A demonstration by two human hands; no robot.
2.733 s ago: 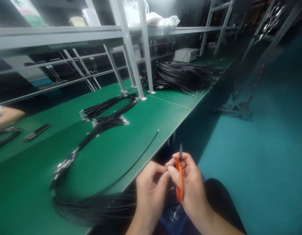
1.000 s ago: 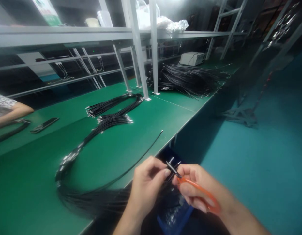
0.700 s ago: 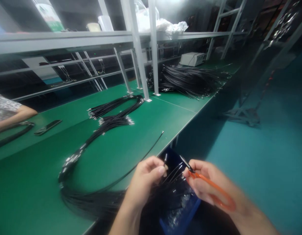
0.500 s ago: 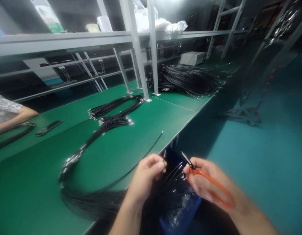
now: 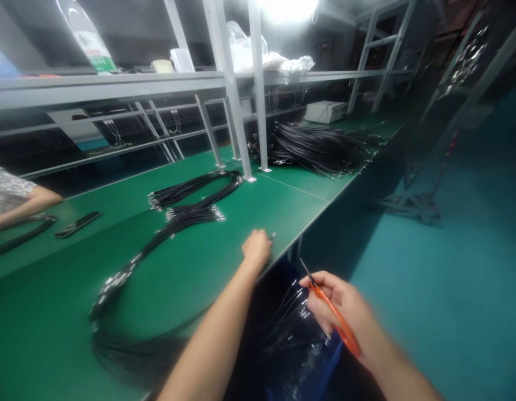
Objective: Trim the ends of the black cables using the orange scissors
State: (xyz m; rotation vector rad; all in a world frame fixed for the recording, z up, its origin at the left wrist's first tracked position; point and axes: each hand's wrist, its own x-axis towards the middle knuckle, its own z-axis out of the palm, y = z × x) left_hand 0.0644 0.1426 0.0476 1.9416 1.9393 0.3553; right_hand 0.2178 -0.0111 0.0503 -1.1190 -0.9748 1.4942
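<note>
My left hand [image 5: 257, 247] is closed over the right edge of the green table, round a thin black cable whose small tip [image 5: 273, 236] sticks out beside the fingers. My right hand [image 5: 335, 301] grips orange-handled scissors [image 5: 339, 317], their dark blades pointing up and left. Below it, black cables with shiny ends [image 5: 297, 306] hang over a blue container [image 5: 331, 362]. A long bundle of black cables [image 5: 157, 236] curves across the green table [image 5: 208, 253] on the left, bound with pale wraps [image 5: 118, 278].
A metal shelf [image 5: 136, 89] with upright posts stands over the table. Another cable heap [image 5: 316, 147] lies farther back near a white box [image 5: 324, 111]. At the left are a phone [image 5: 78, 224] and a person's arm [image 5: 40, 199].
My left hand has moved up and forward onto the table edge, where the loose cable end was. My right hand with the scissors has shifted slightly left.
</note>
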